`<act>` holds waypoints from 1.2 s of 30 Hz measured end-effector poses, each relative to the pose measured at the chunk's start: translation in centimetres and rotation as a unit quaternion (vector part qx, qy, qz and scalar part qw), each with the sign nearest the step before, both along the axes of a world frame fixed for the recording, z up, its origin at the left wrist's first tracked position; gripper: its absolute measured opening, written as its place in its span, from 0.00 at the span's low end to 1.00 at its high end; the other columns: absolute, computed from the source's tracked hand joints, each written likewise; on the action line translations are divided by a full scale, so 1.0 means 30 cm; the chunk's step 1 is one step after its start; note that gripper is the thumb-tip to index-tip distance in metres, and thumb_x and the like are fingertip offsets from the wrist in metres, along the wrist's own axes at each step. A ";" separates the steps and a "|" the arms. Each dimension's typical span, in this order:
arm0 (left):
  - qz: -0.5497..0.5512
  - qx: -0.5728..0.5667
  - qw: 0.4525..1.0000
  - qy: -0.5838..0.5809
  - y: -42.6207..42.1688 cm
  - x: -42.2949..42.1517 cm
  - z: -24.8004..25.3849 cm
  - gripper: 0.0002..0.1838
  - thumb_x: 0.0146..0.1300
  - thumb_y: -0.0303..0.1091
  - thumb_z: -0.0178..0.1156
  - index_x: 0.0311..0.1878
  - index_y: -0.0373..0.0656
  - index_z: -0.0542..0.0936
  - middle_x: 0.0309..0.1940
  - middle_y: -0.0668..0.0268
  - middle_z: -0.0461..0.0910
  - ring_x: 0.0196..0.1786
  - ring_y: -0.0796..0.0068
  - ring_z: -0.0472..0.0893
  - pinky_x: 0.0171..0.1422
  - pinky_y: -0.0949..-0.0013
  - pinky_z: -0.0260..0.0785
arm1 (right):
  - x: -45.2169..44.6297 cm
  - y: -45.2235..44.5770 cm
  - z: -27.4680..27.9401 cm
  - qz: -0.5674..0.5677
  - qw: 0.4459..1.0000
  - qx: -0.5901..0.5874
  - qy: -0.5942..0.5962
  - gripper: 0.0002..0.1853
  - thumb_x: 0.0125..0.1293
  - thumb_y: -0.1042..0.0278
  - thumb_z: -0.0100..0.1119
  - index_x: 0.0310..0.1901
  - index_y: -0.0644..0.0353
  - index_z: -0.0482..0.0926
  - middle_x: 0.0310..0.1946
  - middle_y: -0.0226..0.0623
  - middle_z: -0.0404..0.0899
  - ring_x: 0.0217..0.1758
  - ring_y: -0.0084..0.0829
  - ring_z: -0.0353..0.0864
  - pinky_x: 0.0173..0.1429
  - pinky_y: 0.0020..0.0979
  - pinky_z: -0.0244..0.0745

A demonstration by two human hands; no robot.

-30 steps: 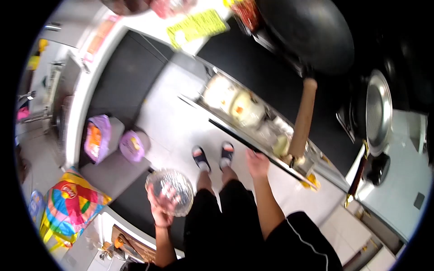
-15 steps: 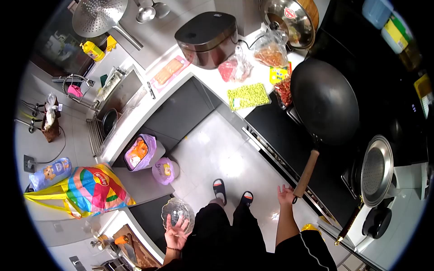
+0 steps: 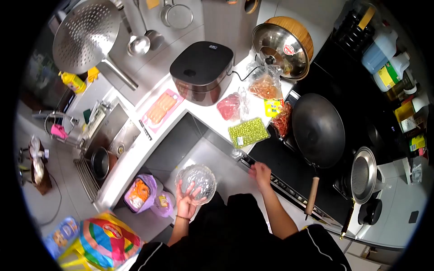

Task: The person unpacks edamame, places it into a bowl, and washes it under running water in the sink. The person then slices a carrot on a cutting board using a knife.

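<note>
A clear glass bowl [image 3: 199, 180] with a wavy rim rests in my left hand [image 3: 186, 198], whose fingers spread under and against it. My right hand [image 3: 261, 175] is raised near the front edge of the black stove cabinet, fingers curled; whether it holds anything is hidden. Beyond the hands on the white counter lie a tray of green peas or beans [image 3: 248, 132], a bag of red meat [image 3: 229, 107], a bag of dried red chillies [image 3: 282, 119] and a pink pack of sausages [image 3: 162, 109].
A black wok [image 3: 318, 131] sits on the stove at right, its wooden handle [image 3: 312, 196] jutting toward me. A rice cooker [image 3: 201, 72] stands at the counter corner. The sink [image 3: 115, 137] is at left, a lined bin [image 3: 143, 193] below, and a colourful bag [image 3: 108, 241] at lower left.
The view has turned and moved closer to the counter. The glass bowl in my left hand is farther forward. The drawer open a second ago now looks shut, with my right hand by its edge.
</note>
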State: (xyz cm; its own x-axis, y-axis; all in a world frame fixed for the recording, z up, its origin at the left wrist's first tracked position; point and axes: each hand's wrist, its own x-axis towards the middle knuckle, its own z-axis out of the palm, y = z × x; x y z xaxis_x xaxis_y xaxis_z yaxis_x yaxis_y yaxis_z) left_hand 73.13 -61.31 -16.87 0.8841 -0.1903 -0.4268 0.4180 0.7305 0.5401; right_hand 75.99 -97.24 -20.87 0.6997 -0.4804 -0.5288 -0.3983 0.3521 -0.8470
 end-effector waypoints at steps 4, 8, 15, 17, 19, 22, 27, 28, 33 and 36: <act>-0.046 0.053 0.998 0.010 -0.060 0.309 0.078 0.50 0.52 0.15 0.47 0.79 0.70 0.57 0.61 0.59 0.64 0.62 0.53 0.74 0.56 0.22 0.78 | 0.346 -0.015 0.006 -0.077 0.994 0.019 0.076 0.16 0.73 0.60 0.61 0.52 0.64 0.73 0.38 0.41 0.83 0.35 0.33 0.86 0.36 0.40 0.87; -0.092 0.095 0.991 0.025 -0.156 0.541 0.102 0.50 0.52 0.15 0.46 0.79 0.67 0.58 0.59 0.60 0.64 0.58 0.57 0.74 0.54 0.22 0.79 | 0.460 -0.035 -0.038 -0.087 0.986 -0.030 0.142 0.15 0.72 0.64 0.59 0.50 0.61 0.66 0.31 0.44 0.82 0.24 0.35 0.84 0.27 0.45 0.86; -0.163 0.105 0.981 0.023 -0.364 0.816 0.066 0.49 0.54 0.14 0.46 0.80 0.63 0.56 0.58 0.61 0.66 0.55 0.59 0.77 0.50 0.25 0.82 | 0.413 -0.074 -0.111 -0.101 0.935 -0.340 -0.018 0.05 0.66 0.76 0.55 0.36 0.57 0.69 0.22 0.30 0.71 0.25 0.21 0.72 0.29 0.29 0.66; -0.209 0.134 0.968 0.020 -0.405 0.887 0.062 0.46 0.57 0.14 0.45 0.80 0.57 0.57 0.58 0.61 0.69 0.56 0.61 0.79 0.51 0.28 0.83 | 0.367 -0.128 -0.153 -0.118 0.971 -0.183 -0.095 0.05 0.66 0.78 0.54 0.37 0.56 0.70 0.23 0.25 0.67 0.26 0.18 0.66 0.31 0.27 0.65; -0.265 0.150 0.952 0.023 -0.444 0.956 0.013 0.47 0.55 0.13 0.44 0.80 0.56 0.59 0.58 0.61 0.71 0.57 0.59 0.79 0.51 0.27 0.82 | 0.288 -0.186 -0.141 -0.127 0.976 -0.119 -0.134 0.07 0.65 0.80 0.53 0.37 0.54 0.70 0.25 0.21 0.64 0.28 0.15 0.62 0.33 0.24 0.62; -0.338 0.174 0.924 0.033 -0.504 1.034 -0.035 0.42 0.56 0.12 0.44 0.77 0.48 0.63 0.60 0.60 0.76 0.59 0.59 0.78 0.51 0.29 0.82 | 0.139 -0.240 -0.064 -0.134 0.977 -0.124 -0.106 0.09 0.66 0.82 0.51 0.39 0.53 0.68 0.29 0.19 0.65 0.31 0.11 0.63 0.34 0.21 0.59; -0.366 0.217 0.904 -0.037 -0.680 1.015 -0.125 0.22 0.71 0.22 0.56 0.67 0.42 0.72 0.56 0.64 0.78 0.51 0.71 0.80 0.46 0.54 0.86 | -0.030 -0.195 0.034 -0.206 0.972 -0.037 -0.105 0.05 0.75 0.78 0.50 0.42 0.54 0.68 0.36 0.26 0.75 0.38 0.16 0.72 0.44 0.23 0.72; -0.346 0.230 0.908 -0.053 -0.711 0.994 -0.118 0.20 0.71 0.22 0.57 0.65 0.41 0.74 0.55 0.63 0.79 0.50 0.72 0.80 0.49 0.59 0.85 | -0.040 -0.173 0.047 -0.227 0.967 -0.029 -0.111 0.05 0.75 0.78 0.50 0.42 0.54 0.68 0.36 0.27 0.75 0.38 0.17 0.73 0.45 0.24 0.73; -0.286 0.471 0.802 -0.233 -0.823 0.973 -0.216 0.18 0.68 0.20 0.55 0.60 0.31 0.76 0.48 0.50 0.83 0.51 0.53 0.83 0.58 0.60 0.75 | 0.049 -0.072 0.184 -0.313 0.942 -0.014 -0.123 0.06 0.76 0.78 0.51 0.44 0.53 0.68 0.35 0.27 0.77 0.35 0.15 0.73 0.39 0.22 0.72; -0.244 0.553 0.716 -0.348 -0.847 1.003 -0.222 0.11 0.73 0.26 0.55 0.55 0.33 0.78 0.39 0.56 0.83 0.44 0.61 0.85 0.52 0.61 0.75 | 0.136 -0.047 0.198 -0.330 0.934 -0.042 -0.128 0.06 0.75 0.78 0.52 0.43 0.53 0.69 0.32 0.25 0.75 0.32 0.13 0.71 0.35 0.21 0.69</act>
State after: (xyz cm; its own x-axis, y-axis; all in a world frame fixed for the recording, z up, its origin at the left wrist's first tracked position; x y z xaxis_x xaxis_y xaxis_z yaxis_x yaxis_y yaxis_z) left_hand 103.22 -86.72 -23.53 0.8991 -0.4355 -0.0436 -0.1741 -0.4473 0.8773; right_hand 80.06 -98.65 -14.91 0.3338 -0.8844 -0.3261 0.1011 0.3775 -0.9205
